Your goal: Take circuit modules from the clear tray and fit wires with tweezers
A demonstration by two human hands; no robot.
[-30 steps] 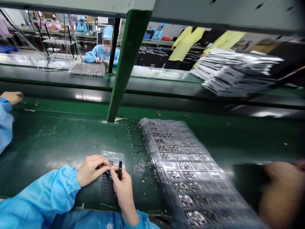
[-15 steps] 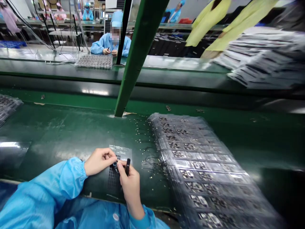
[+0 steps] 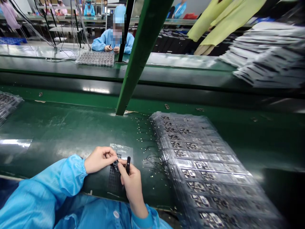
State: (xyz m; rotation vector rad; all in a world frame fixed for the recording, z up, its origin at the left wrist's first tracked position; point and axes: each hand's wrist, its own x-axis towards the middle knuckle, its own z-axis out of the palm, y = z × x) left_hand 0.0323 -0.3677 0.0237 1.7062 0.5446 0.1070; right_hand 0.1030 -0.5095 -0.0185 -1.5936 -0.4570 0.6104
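My left hand is closed in a pinch on a small dark circuit board. Black tweezers stick up out of my right hand, which is closed around them, its fingertips close against the board. The tips of the tweezers are hidden by my fingers. Under both hands lies a clear sheet with rows of small black square pieces on the green bench.
To the right, stacked clear plastic trays hold several circuit boards. Thin black cables lie along their left edge. A green post rises from the bench. Across from me a person in blue works beside another tray.
The whole view has shifted slightly. Both hands stay together around the circuit board, with only tiny finger movement and the same hold on the tweezers.
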